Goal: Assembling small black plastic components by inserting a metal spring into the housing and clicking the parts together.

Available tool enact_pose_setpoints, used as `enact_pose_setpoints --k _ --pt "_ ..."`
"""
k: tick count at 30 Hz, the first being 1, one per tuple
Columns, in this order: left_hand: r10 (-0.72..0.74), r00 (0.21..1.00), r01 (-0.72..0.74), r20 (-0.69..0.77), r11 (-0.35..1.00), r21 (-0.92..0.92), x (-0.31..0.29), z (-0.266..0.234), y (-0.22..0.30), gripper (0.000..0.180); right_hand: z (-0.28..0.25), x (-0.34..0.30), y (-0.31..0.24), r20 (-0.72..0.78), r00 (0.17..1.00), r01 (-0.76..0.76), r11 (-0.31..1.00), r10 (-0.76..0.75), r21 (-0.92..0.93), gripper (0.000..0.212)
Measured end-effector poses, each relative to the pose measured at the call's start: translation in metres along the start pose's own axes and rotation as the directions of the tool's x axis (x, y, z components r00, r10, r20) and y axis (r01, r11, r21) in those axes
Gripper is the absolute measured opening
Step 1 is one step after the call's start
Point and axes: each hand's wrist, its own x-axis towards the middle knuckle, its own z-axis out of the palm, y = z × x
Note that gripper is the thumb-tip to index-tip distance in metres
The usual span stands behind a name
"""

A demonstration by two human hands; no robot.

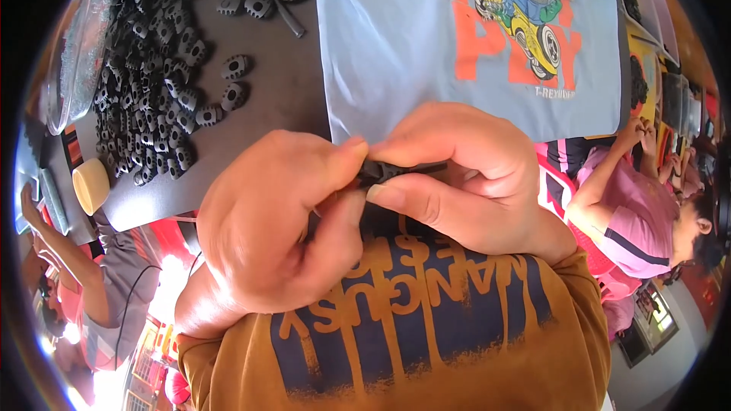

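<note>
Both hands meet at the middle of the view, in front of my chest. My left hand [285, 217] is closed, thumb and forefinger pinching one end of a small black plastic piece [375, 172]. My right hand [464, 175] grips its other end between thumb and fingers. A thin dark strip shows between the right thumb and forefinger; whether it belongs to the piece, I cannot tell. Fingertips cover most of what is held. Up and left of my hands lies a large heap of small black toothed plastic pieces [164, 99], oval with openings in them.
The dark table [266, 99] also carries a thin dark stick [286, 9] beside a smaller group of pieces. A light blue printed T-shirt [388, 38] lies flat. At left are a clear container [80, 61] and a beige cup-like object [91, 186]. People sit at both sides.
</note>
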Motion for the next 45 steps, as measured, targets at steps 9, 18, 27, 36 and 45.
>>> enact_pose_setpoints --k 9,18,27,36,45 --pt "0.231 0.963 -0.202 -0.141 0.959 0.197 -0.011 0.016 -0.004 0.034 0.022 -0.008 0.005 -0.17 0.983 -0.023 0.971 0.065 0.236 0.007" --pt "0.125 0.992 -0.119 -0.034 0.983 0.14 -0.009 0.003 0.001 0.038 0.026 -0.008 0.001 -0.095 0.967 -0.136 0.795 0.236 0.591 0.01" --pt "0.17 0.985 -0.148 -0.02 0.906 0.397 -0.012 0.01 -0.011 0.052 0.021 0.003 0.008 0.044 0.922 -0.274 0.567 0.385 0.777 0.01" --pt "0.315 0.946 -0.242 -0.079 0.846 0.475 -0.012 0.021 -0.019 0.049 0.024 0.005 0.011 -0.011 0.937 -0.187 0.531 0.348 0.826 0.01" --pt "0.328 0.939 -0.278 -0.1 0.899 0.339 0.003 0.021 -0.02 0.045 0.01 0.002 0.005 0.023 0.913 -0.314 0.665 0.407 0.677 0.013"
